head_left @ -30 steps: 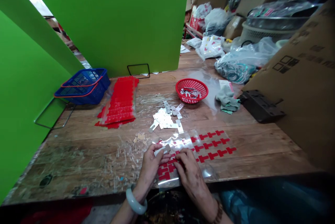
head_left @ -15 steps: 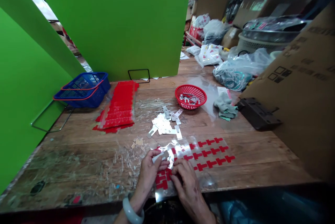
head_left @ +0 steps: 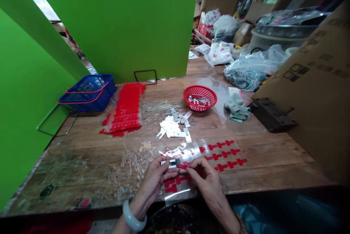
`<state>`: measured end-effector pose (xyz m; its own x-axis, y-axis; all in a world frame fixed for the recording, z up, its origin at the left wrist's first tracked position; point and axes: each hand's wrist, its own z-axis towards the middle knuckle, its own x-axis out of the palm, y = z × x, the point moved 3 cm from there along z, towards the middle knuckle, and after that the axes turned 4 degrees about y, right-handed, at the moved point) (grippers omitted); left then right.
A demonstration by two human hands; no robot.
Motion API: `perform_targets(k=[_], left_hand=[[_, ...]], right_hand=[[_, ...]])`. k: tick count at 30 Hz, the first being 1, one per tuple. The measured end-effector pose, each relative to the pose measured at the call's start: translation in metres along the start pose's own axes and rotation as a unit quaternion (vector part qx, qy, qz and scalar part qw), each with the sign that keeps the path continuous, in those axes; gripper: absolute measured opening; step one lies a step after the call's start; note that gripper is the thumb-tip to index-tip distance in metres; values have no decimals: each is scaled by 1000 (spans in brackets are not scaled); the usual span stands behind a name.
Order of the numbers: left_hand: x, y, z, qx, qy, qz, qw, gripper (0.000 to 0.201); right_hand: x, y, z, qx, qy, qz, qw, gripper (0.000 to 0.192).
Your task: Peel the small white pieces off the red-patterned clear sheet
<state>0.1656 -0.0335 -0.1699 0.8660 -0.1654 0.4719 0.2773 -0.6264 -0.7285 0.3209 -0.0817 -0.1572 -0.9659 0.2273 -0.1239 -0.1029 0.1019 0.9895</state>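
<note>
My left hand (head_left: 153,181), with a pale bangle at the wrist, pinches a small slotted metal plate (head_left: 172,163) between thumb and fingers. Close to its right end, my right hand (head_left: 209,183) has thumb and forefinger pressed together on a red sticker (head_left: 183,167), partly hidden by the fingertips. Beneath both hands lies a clear sheet (head_left: 177,195) with rows of red T-shaped stickers (head_left: 225,154). Beyond the sheet is a loose pile of similar metal plates (head_left: 170,126).
A red plastic basket (head_left: 188,99) holds more metal pieces. Stacked red sticker sheets (head_left: 125,108) and a blue basket (head_left: 102,99) stand left. At right are a grey cloth (head_left: 236,108), a dark metal block (head_left: 270,115) and a cardboard box (head_left: 314,92). Green panels (head_left: 131,22) border the table.
My right hand has risen from the sheet and moved right, now with a red sticker at its fingertips. The metal plate in my left hand has turned more level.
</note>
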Motion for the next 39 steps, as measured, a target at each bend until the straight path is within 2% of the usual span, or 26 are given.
perform_targets(k=[8, 22, 39], left_hand=[[12, -1, -16, -11, 9, -11, 1000, 16], [20, 1, -17, 5, 30, 2, 1000, 17], [25, 0, -18, 7, 17, 12, 1000, 17]], right_hand=[[11, 0, -1, -21, 11, -33, 999, 9], [14, 3, -4, -46, 7, -70, 996, 9], [15, 5, -5, -62, 11, -73, 995, 10]])
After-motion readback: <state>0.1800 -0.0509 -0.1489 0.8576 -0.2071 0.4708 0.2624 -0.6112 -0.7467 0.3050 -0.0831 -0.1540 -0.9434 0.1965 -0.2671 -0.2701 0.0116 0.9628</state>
